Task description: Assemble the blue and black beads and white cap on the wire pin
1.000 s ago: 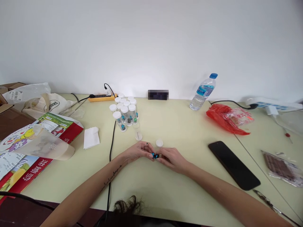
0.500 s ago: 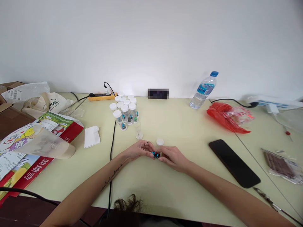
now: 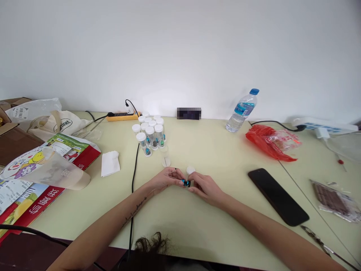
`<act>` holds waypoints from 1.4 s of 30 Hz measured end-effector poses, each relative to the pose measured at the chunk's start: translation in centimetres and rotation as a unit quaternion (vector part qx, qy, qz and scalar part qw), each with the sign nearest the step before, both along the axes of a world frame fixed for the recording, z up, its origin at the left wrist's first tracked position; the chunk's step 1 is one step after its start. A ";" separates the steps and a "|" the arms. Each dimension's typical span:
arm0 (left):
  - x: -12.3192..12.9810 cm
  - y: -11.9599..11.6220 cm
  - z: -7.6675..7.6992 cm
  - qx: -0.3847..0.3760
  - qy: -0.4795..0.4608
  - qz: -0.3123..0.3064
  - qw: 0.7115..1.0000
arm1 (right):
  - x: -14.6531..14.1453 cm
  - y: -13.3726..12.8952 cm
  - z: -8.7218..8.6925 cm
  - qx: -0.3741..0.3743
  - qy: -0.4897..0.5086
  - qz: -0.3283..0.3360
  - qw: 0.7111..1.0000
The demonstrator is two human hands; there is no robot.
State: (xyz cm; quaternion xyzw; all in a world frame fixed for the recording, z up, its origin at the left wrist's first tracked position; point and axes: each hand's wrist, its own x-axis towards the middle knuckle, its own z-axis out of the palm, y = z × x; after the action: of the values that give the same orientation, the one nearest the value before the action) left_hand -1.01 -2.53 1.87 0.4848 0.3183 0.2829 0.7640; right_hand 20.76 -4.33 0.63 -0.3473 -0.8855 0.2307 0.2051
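A small blue-and-black piece (image 3: pixel 185 183) is held between both hands just above the table; its exact kind is too small to make out. My left hand (image 3: pixel 166 178) pinches its blue side, and thin pale rods or wires stick out from the same fingers. The fingertips of my right hand (image 3: pixel 205 188) are closed at its black end. Just beyond my right fingers lies a white cap (image 3: pixel 190 170). An uncapped clear tube (image 3: pixel 166 157) stands behind my left hand. Several clear tubes with white lids (image 3: pixel 150 135) stand grouped behind it, blue or dark pieces inside.
To the right are a black phone (image 3: pixel 278 197), a red plastic bag (image 3: pixel 263 142), a water bottle (image 3: pixel 241 113) and a brown packet (image 3: pixel 332 199). On the left lie a folded tissue (image 3: pixel 110 163), a translucent cup (image 3: pixel 62 171) and printed bags. A black cable (image 3: pixel 134 173) crosses the table.
The blue-and-black piece has turned slightly between my fingers, its round black end now showing more. Both hands stay in nearly the same place. The view has shifted a little.
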 end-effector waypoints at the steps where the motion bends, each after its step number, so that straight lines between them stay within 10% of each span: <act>1: 0.0 0.0 0.0 -0.001 -0.002 0.001 1.000 | 0.0 0.0 0.0 0.006 -0.001 0.003 1.000; 42: 0.2 -0.4 -0.5 0.011 -0.028 0.067 0.997 | -0.2 0.0 0.4 -0.026 0.038 -0.040 0.998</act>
State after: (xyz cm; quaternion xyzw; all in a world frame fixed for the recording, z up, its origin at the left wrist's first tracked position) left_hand -0.84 -2.96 1.40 0.4626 0.3252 0.3502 0.7467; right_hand 20.53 -4.38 1.05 -0.3789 -0.8560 0.2579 0.2390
